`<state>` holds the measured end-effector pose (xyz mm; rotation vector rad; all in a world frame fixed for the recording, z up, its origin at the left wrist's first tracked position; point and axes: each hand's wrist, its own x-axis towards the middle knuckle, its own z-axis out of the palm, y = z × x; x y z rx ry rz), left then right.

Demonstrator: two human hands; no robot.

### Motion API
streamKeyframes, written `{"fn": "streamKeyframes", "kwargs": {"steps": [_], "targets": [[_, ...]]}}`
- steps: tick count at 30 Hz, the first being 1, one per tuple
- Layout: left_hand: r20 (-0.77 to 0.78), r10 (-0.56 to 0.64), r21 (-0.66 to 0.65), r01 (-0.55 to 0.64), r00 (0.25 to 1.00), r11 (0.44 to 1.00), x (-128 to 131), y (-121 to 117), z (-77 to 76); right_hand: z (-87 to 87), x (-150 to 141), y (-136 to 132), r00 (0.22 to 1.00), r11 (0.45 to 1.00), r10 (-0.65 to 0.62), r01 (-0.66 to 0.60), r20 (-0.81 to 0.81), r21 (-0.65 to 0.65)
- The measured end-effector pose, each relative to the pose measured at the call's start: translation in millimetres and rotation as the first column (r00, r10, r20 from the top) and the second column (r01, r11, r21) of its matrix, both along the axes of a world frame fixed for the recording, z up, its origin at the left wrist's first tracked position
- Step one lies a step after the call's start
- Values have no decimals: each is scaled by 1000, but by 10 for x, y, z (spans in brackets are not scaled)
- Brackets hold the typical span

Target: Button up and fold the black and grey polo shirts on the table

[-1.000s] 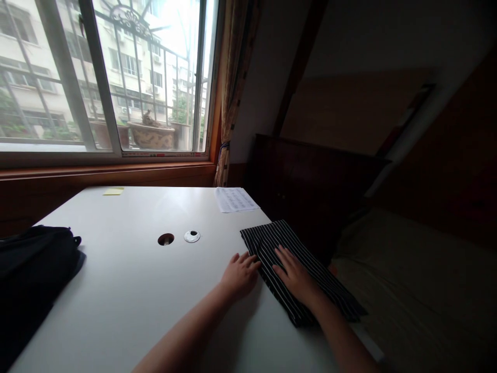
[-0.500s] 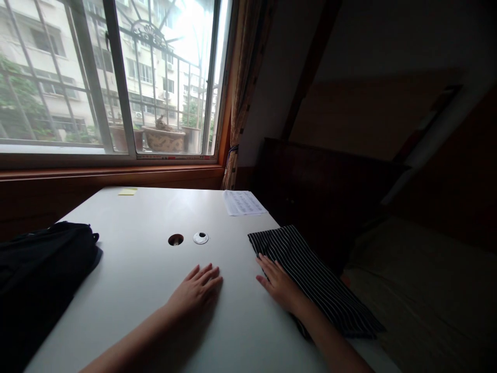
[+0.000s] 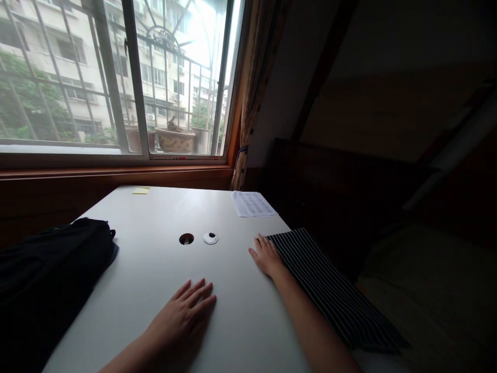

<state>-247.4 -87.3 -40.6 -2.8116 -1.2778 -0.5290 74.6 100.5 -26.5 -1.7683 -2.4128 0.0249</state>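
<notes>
A black cloth with thin white stripes lies flat along the right edge of the white table. My right hand is at the cloth's far left corner, fingers stretched forward and thumb apart, with the forearm running along the cloth's left side. Whether the fingertips press on the cloth or on the tabletop beside it, I cannot tell. Over the near middle of the table, my left hand is spread palm down, holding nothing. The left forearm comes in from the bottom edge.
A dark bag sits on the table's left side. Beyond my hands are a round cable hole and a white round cap. Printed sheets lie at the far right corner, a yellow sticky note at the far left.
My right hand has moved forward to the cloth's far left corner. My left hand has drawn back slightly toward me. The view has shifted a little to the left.
</notes>
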Motion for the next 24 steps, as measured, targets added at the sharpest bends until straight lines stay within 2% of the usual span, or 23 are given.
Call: {"fn": "streamKeyframes", "kwargs": {"steps": [5, 9, 12, 14, 17, 19, 22, 24], "targets": [[-26, -1, -14, 1, 1000, 1000, -10, 0, -17, 25, -48, -139, 998, 998, 68, -68, 13, -21], [-34, -1, -13, 0, 999, 1000, -14, 11, -21, 38, -135, -398, 990, 987, 142, -141, 6, -82], [-12, -10, 5, 10, 1000, 1000, -18, 24, -28, 145, -91, -611, 960, 946, 257, -274, -112, -171], [4, -23, 8, 23, 1000, 1000, -22, 33, -33, 270, 64, -710, 937, 939, 289, -317, -198, -133], [9, -27, -10, 27, 1000, 1000, -24, 42, -39, 427, 477, -773, 961, 981, 195, -190, -195, 44], [11, -24, -23, 24, 1000, 999, -22, 47, -43, 430, 793, -802, 987, 993, 78, -64, -143, 98], [32, -25, -17, 25, 999, 1000, -15, 50, -46, 253, 1141, -931, 998, 997, -44, 46, -33, 61], [39, -24, -12, 24, 999, 1000, -10, 50, -46, 69, 1226, -1094, 997, 996, -76, 75, 14, 48]]}}
